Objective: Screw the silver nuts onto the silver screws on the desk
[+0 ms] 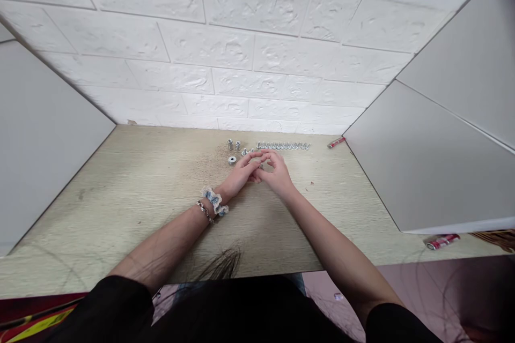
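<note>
On the pale wood-grain desk (346, 187), just past the fingers, there's a tidy row of shiny screws (284, 146), plus two bolts (244, 152) half tucked behind the left hand (242, 171). Two ribbed metal fittings (230, 144) and a round ring (232, 161) sit just left of those. Left hand and right hand (277, 176) meet, fingers curled round a tiny metal bit (260, 166), can't tell which one's gripping it. Red cylinders (336, 142) lie off right by a smooth grey panel (454, 161). Embossed white brick wall (237, 80) blocks the back, desk runs wide either side, front edge under the forearms
</note>
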`<move>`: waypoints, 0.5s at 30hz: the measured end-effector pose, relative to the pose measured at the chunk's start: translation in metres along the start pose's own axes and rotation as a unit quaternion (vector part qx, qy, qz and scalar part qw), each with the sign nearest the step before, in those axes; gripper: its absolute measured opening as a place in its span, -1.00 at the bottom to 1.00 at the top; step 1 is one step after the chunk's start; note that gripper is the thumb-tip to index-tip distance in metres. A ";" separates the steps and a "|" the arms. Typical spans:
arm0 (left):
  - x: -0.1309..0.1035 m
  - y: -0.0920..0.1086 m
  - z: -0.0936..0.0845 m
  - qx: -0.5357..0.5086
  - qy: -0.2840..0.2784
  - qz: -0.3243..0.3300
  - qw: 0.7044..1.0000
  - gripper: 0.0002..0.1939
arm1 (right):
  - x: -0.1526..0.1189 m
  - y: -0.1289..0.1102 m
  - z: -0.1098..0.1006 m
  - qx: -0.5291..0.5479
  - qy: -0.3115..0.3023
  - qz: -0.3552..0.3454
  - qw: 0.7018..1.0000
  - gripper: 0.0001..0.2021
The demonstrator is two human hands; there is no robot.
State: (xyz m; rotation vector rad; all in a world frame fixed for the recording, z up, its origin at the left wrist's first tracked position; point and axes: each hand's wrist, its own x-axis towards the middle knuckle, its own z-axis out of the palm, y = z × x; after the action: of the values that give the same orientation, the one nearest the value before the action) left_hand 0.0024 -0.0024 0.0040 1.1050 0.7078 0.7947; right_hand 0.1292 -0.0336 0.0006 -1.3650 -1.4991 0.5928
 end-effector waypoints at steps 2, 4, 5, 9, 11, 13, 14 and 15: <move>-0.001 0.002 0.002 -0.009 -0.014 0.005 1.000 -0.62 | -0.002 0.000 0.003 -0.007 -0.032 0.009 0.999 -0.54; -0.001 0.002 0.004 -0.020 -0.022 0.019 0.999 -0.63 | -0.004 0.001 0.005 -0.005 -0.072 0.011 0.997 -0.39; -0.001 0.002 0.004 -0.023 -0.020 0.025 0.999 -0.63 | -0.005 0.002 0.006 -0.001 -0.087 0.009 0.996 -0.37; 0.002 -0.001 0.000 -0.037 0.011 0.021 0.999 -0.60 | -0.003 0.003 0.002 -0.012 -0.093 -0.003 0.996 -0.46; 0.002 -0.002 -0.002 -0.035 0.024 0.011 0.999 -0.55 | 0.000 0.003 -0.002 -0.014 -0.081 -0.013 0.996 -0.57; 0.002 -0.003 -0.003 -0.029 0.027 0.003 0.999 -0.50 | 0.002 0.004 -0.005 -0.006 -0.066 -0.025 0.997 -0.66; 0.002 -0.003 -0.003 -0.026 0.027 0.000 0.999 -0.49 | 0.003 0.004 -0.006 -0.002 -0.059 -0.030 0.998 -0.70; 0.002 -0.003 -0.003 -0.025 0.025 -0.001 0.999 -0.48 | 0.004 0.004 -0.006 0.002 -0.053 -0.033 0.998 -0.73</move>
State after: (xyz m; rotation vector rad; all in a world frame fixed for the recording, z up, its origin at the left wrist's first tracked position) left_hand 0.0018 -0.0003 0.0004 1.0426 0.7282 0.8358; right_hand 0.1371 -0.0309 0.0011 -1.2931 -1.6214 0.6337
